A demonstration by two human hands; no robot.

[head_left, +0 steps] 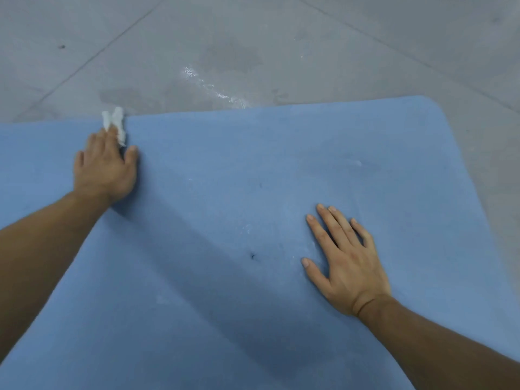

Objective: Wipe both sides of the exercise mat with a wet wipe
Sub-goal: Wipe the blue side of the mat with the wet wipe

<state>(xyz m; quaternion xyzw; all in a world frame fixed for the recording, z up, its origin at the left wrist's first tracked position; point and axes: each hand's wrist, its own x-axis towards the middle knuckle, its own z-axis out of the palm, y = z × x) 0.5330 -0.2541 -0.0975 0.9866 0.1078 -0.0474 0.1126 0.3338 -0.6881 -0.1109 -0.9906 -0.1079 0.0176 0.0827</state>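
Grey tiled floor [84, 38] carried the blue exercise mat [211, 319], which lay flat and filled the near and middle view.

Nearest, the right hand [347, 263] rested palm-down on the mat, fingers straight and spread wide, holding nothing; judged to be pinning the mat against sliding. A small dark speck [252, 256] sat on the mat just left of this hand, with faint pale smears around it.

Farther off, the left hand [105, 167] lay flat, fingers extended, pressing a crumpled white wet wipe [114, 123] onto the mat at its far edge. The wipe showed beyond the fingertips, touching the edge.

Beyond the edge, a shiny wet patch [213, 88] lay on the floor.

Step in hand: wiping the upward face, at the end of a reach. Only one face was visible; whether the underside was done could not be told.

Next move, as a judgement: draw the wipe across the unswept area, including the speck, with the right hand bracing; the flip comes later.

Writing: no brand, label or text was legible on mat or wipe.
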